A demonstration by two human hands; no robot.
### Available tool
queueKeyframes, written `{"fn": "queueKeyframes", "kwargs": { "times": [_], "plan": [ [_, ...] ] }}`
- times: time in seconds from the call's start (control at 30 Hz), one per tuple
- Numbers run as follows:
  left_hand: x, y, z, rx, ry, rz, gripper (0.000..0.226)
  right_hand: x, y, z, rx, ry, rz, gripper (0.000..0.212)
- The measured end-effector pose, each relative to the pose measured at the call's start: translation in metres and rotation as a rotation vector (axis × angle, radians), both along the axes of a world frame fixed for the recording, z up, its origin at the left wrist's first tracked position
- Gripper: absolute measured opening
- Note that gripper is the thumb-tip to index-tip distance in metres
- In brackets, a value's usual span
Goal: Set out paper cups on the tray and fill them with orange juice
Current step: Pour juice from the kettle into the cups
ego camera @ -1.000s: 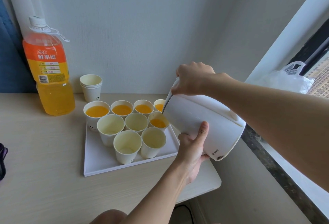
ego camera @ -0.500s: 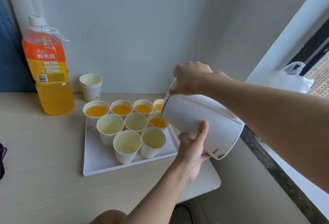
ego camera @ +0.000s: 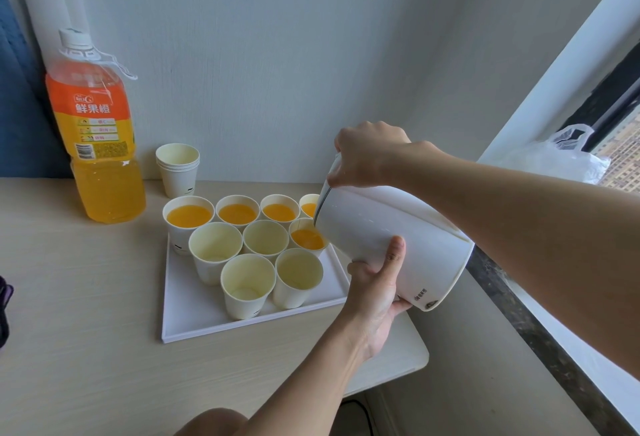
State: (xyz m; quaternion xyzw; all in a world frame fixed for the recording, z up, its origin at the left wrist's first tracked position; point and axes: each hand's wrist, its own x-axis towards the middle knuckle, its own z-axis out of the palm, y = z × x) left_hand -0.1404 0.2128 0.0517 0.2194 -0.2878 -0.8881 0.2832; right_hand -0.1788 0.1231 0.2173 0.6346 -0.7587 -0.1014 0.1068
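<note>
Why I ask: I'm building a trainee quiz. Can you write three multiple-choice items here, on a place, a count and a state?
1. Where is the stack of spare cups? A on the table behind the tray, beside the bottle; B on the tray; C on the windowsill.
2. How many cups on the tray hold no juice? A two; B six; C four.
3. How is the white jug? A upright on the table; B tilted toward the cups, held in both hands; C lying on the tray.
1 A, it stands by the bottle. 2 C, two middle and two front cups are empty. 3 B, right hand grips its top, left hand its underside.
</note>
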Motion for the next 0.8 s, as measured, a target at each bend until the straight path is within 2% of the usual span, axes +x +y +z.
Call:
{"fn": "queueKeyframes", "kwargs": {
  "times": [0.2,0.33,0.5,0.7,0.8],
  "plan": [
    [0.001,0.000,-0.001,0.000,0.016,-0.006,0.106,0.001,0.000,0.000,-0.001,0.002,0.010,0.030],
    [-0.001,0.000,-0.001,-0.016,0.011,-0.003,0.128,0.001,0.000,0.000,0.001,-0.001,0.010,0.030],
    [-0.003,-0.001,-0.004,-0.022,0.015,-0.008,0.134,0.001,0.000,0.000,0.002,-0.003,0.007,0.031],
    [-0.004,-0.006,-0.008,-0.074,-0.035,0.013,0.130,-0.004,0.007,0.001,-0.064,-0.049,-0.050,0.029],
    [-0.003,-0.009,-0.009,-0.126,-0.084,0.012,0.120,-0.011,0.013,0.003,-0.119,-0.091,-0.114,0.028]
  ]
}}
